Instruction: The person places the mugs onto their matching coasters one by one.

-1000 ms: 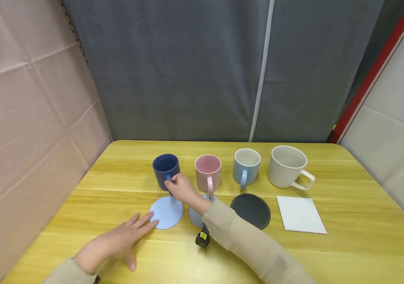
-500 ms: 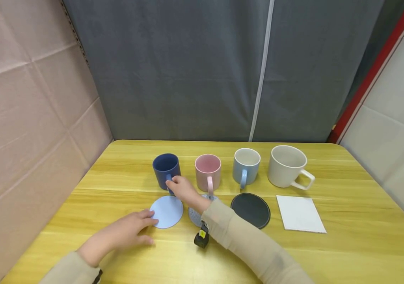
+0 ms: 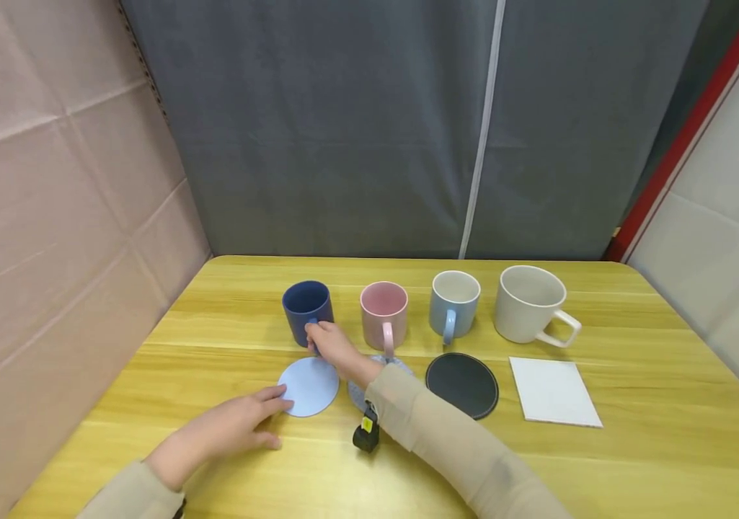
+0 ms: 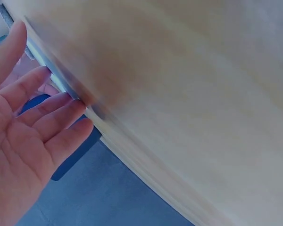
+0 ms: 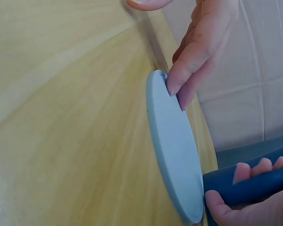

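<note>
A: Holding what in the right hand (image 3: 342, 353)?

B: Gripping the handle of the dark blue mug (image 3: 300, 324) between curled fingers and thumb. Standing upright left of centre in the head view, just above the light blue coaster (image 3: 311, 389).

A: And with the left hand (image 3: 239, 424), at lower left?

B: Touching the left side of that coaster with fairly straight fingers.

A: Lined up to the right of the dark blue mug?

B: In order, a pink mug (image 3: 374, 330), a light blue mug (image 3: 465, 316) and a wide white cup (image 3: 517, 316).

A: And below those?

B: A grey coaster (image 3: 357, 396), partly hidden by the right sleeve (image 3: 460, 443); then a black coaster (image 3: 462, 386) and a white square coaster (image 3: 554, 391), flat on the wooden table (image 3: 655, 418).
</note>
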`<state>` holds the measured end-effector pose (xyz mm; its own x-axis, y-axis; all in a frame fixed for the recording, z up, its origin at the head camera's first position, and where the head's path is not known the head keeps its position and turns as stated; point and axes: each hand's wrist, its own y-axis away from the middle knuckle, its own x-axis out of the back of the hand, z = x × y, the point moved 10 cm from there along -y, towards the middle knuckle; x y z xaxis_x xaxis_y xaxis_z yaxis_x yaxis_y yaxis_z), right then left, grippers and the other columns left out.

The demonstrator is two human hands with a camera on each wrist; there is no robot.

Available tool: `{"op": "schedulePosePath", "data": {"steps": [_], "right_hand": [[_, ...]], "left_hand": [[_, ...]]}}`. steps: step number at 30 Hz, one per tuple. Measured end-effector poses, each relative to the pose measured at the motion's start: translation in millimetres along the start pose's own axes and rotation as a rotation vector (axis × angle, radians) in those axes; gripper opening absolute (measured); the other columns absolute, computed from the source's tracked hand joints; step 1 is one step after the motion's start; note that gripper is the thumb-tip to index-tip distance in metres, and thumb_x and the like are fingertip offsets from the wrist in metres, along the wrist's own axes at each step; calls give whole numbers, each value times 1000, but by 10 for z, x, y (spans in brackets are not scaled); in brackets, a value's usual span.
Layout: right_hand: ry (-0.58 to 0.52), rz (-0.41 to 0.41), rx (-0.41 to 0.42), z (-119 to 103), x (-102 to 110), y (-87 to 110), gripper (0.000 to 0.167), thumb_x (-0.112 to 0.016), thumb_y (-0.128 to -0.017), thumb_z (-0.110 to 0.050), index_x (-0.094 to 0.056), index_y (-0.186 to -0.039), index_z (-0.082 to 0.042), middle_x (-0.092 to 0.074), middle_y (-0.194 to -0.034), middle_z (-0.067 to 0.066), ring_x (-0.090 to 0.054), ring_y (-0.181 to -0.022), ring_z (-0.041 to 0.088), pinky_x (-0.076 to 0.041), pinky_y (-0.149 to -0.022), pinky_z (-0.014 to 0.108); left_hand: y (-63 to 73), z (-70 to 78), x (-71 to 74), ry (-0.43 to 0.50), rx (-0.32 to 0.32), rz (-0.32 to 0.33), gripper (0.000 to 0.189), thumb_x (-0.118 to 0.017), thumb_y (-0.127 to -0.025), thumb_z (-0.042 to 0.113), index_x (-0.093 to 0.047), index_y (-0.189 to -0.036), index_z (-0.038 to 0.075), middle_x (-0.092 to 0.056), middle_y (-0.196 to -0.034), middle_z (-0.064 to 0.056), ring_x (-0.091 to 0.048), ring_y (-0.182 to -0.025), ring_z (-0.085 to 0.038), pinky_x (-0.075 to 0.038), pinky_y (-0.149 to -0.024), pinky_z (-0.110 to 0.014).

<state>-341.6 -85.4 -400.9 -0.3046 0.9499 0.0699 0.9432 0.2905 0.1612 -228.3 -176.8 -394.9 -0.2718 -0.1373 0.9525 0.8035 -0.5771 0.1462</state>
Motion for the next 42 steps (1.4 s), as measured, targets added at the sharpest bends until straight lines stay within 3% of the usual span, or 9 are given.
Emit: {"op": "schedulePosePath", "data": {"steps": [4, 8, 17, 24, 30, 42], "right_hand": [[-121, 6, 2, 43, 27, -18, 35, -43, -96, -30, -44, -66, -12, -43, -59, -1, -45, -58, 12, -38, -58, 24], [-186, 30, 2, 56, 85, -28, 36, -45, -95, -29, -43, -63, -13, -41, -57, -2, -44, -54, 10, -38, -57, 22], [-148, 68, 33, 32, 142, -19, 40, -46, -94, -26, -38, -57, -12, -35, -52, -2, -35, -49, 13, -35, -51, 21], [-124, 96, 135, -59, 201, -20, 42, -49, -91, -27, -36, -55, -13, -34, -48, -3, -33, -45, 12, -28, -45, 21], [-214, 43, 186, -232, 188, 70, 42, -48, -92, -20, -33, -53, -12, -30, -48, -4, -32, -47, 13, -31, -53, 27], [-71, -98, 167, -236, 119, 358, 43, -47, -93, -21, -37, -52, -10, -40, -50, 1, -43, -51, 14, -42, -57, 23]], "left_hand": [[20, 13, -21, 17, 5, -32, 63, -65, -80, 42, -52, -128, 4, -39, -138, -26, -50, -116, -39, -42, -92, -49], [39, 26, -28, 37, 5, -50, 66, -65, -79, 41, -48, -131, 4, -35, -141, -25, -50, -115, -38, -43, -91, -49], [65, 27, -21, 34, -24, -28, 65, -68, -78, 37, -49, -131, 5, -37, -140, -23, -51, -114, -38, -44, -90, -49], [75, 26, -23, 16, -31, -17, 65, -68, -77, 37, -49, -131, 6, -38, -140, -22, -52, -113, -37, -45, -88, -48], [68, 21, -17, 5, -34, -14, 64, -69, -77, 36, -50, -131, 7, -39, -140, -21, -53, -112, -36, -46, -87, -48], [63, 27, 1, -12, -40, 3, 63, -70, -76, 36, -51, -130, 9, -40, -139, -20, -53, -112, -36, -46, -87, -48]]}}
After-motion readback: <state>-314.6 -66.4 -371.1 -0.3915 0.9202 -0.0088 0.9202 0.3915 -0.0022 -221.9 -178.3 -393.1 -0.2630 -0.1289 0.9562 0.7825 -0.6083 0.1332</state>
